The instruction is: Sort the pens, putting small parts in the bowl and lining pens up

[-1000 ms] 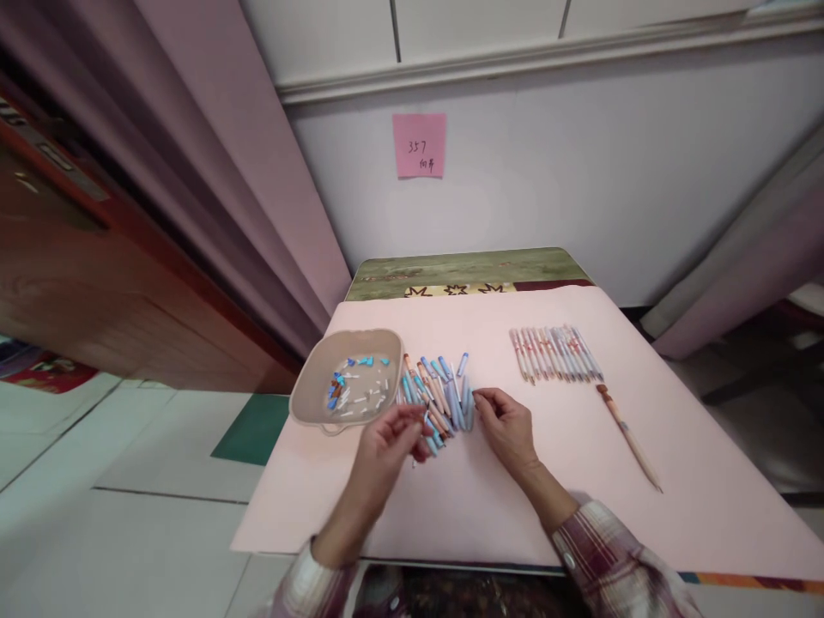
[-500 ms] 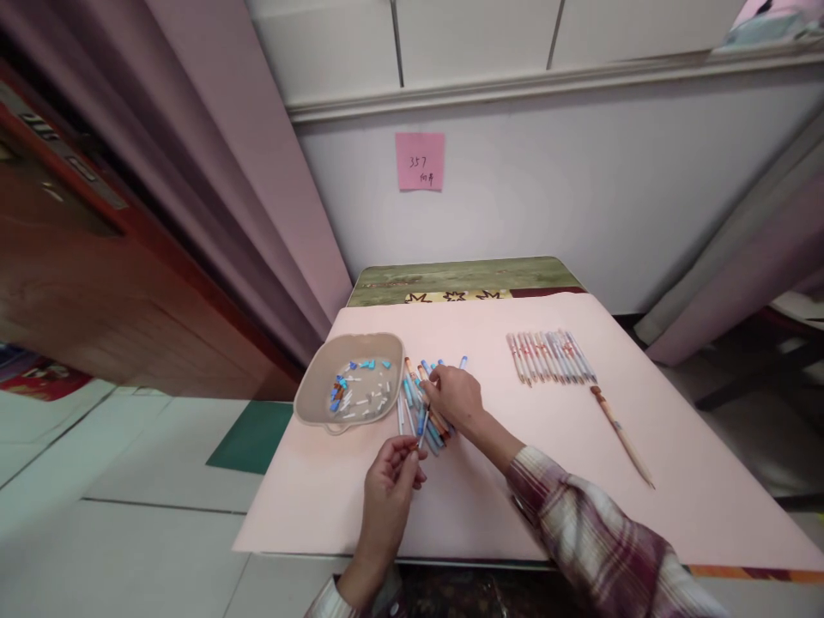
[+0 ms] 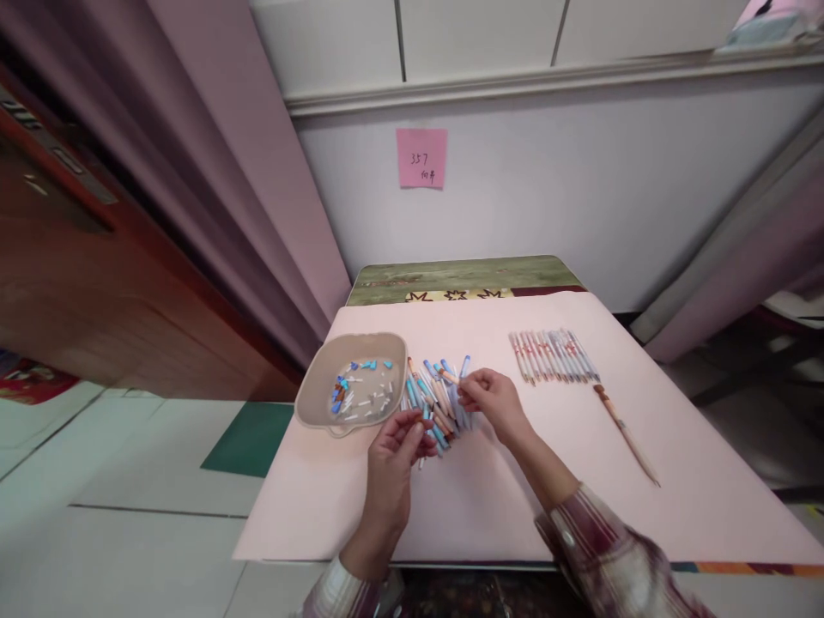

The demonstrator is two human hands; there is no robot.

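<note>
My right hand (image 3: 494, 400) pinches a tan pen part (image 3: 449, 376) by one end, above the right side of a loose pile of pen parts (image 3: 440, 400) in blue, white, tan and brown. Just in front of the pile is my left hand (image 3: 397, 459), thumb and fingertips pressed together. Whatever they hold is too small to make out. Left of the pile stands a beige plastic basket (image 3: 312, 410) with small white, blue and brown pieces inside. To the right, a row of assembled pens (image 3: 552, 356) lies side by side.
A single brown-topped pen (image 3: 626, 436) lies slanted in front of the row. Pale pink paper (image 3: 489, 515) covers most of the table. A wall with a pink note (image 3: 421, 158) is behind, and a purple curtain (image 3: 283, 206) hangs at the left.
My right hand has risen from the pile and moved right, with a tan pen part now in its fingers. My left hand has shifted slightly up and to the right.
</note>
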